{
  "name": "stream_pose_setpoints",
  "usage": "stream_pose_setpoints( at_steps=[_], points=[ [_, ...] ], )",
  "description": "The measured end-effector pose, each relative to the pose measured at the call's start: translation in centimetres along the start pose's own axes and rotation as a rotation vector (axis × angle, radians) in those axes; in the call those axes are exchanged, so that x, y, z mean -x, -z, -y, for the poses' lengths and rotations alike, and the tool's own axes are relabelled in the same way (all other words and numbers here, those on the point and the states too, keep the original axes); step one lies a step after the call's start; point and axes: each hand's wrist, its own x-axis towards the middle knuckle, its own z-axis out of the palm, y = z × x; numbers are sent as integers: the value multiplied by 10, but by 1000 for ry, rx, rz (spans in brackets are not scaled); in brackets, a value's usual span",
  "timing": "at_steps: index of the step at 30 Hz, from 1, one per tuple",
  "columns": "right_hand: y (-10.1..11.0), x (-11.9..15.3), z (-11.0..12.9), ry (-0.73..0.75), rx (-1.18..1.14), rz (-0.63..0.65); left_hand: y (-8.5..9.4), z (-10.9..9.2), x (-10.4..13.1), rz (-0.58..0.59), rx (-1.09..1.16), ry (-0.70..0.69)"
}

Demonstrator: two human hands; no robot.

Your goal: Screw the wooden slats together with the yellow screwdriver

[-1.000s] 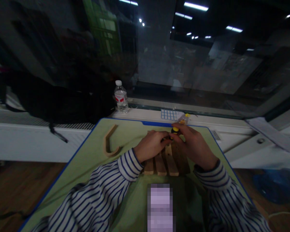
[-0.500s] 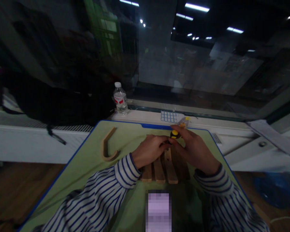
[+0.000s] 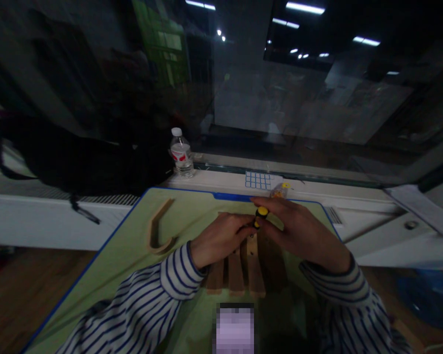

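Note:
A short screwdriver [image 3: 262,212] with a black and yellow handle stands over the wooden slats, its round yellow end facing up. My right hand [image 3: 302,231] curls around the handle from the right, thumb and fingers closed on it. From the left, my left hand [image 3: 221,238] pinches low at the same screwdriver, just under the handle; its tip is hidden by the fingers. Beneath both hands lie several wooden slats [image 3: 256,273] side by side, with small dark holes in the rightmost one. A hook-shaped wooden piece [image 3: 154,231] rests apart, to the left of my left hand.
The pale green table [image 3: 107,275] has a blue edge. Behind it, on the sill, stand a water bottle [image 3: 182,155], a blue-grid sheet [image 3: 257,180] and a small plastic bag [image 3: 279,191]. A black bag [image 3: 77,157] lies at left. A blurred phone-like object [image 3: 235,329] is at the near edge.
The view has shifted slightly, so the table and slats sit lower. My right hand has tilted around the screwdriver, and more of its lower yellow part shows. Both hands stay at the slats.

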Motion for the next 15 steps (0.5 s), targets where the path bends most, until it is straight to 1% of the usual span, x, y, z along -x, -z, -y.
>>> stream_pose_setpoints(
  at_steps=[6,9,15],
  points=[
    [5,-6,2,-7,6,44,2,0,-2,14,1,5],
    [5,-7,2,-1,9,48,3,-1,-1,19,-10,22],
    [2,-3,-4,-42,-4,41,8,-7,2,-3,-11,63]
  ],
)
